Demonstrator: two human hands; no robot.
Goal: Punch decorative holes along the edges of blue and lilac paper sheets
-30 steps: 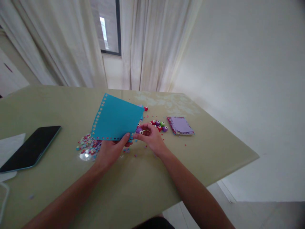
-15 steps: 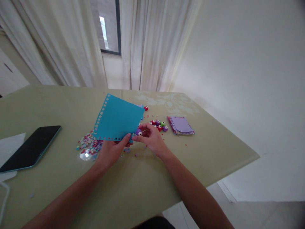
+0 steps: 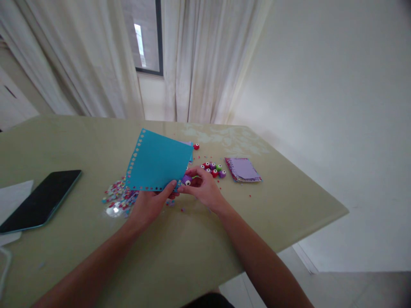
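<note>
My left hand (image 3: pixel 149 205) pinches the near edge of a blue paper sheet (image 3: pixel 159 161) whose left and near edges carry rows of punched holes. The sheet is tilted up off the green table (image 3: pixel 180 252). My right hand (image 3: pixel 202 188) is closed on a small purple punch (image 3: pixel 186 179), held right at the sheet's near right corner. Behind my right hand lies a cluster of several small punches (image 3: pixel 212 168) in red, purple and green. One more red punch (image 3: pixel 196 146) sits beyond the sheet.
A heap of coloured paper bits (image 3: pixel 119 197) lies left of my left hand. A stack of purple paper (image 3: pixel 243 168) is at the right. A black phone (image 3: pixel 38 200) rests on white paper (image 3: pixel 13 197) at the left edge. Curtains (image 3: pixel 96 55) hang behind the table.
My right hand has brought the purple punch a little left and nearer, up to the sheet's corner. The sheet has dropped slightly.
</note>
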